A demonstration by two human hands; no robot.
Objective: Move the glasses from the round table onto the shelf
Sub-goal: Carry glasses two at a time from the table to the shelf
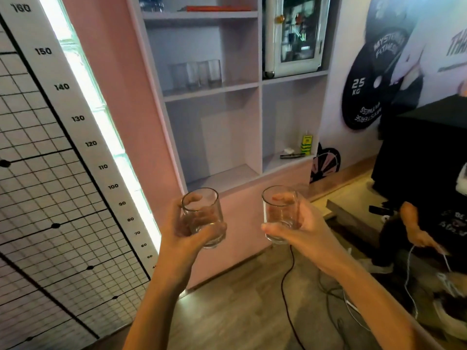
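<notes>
two glasses are being held in the air, one in each grip: the left grip (182, 238) is wrapping its fingers round the left glass (202, 210), and the right grip (303, 231) is curling round the right glass (279, 210), thumb lying across the front. both glasses are sitting upright in front of the shelving, well below the shelf board (212, 91) where a row of glasses (199, 73) is already standing. the step is, i judge, calling for lifting both while holding them level, then setting them down one at a time on the bare board right of the row, so nothing is knocking the standing ones. the round worktop is not showing here.
</notes>
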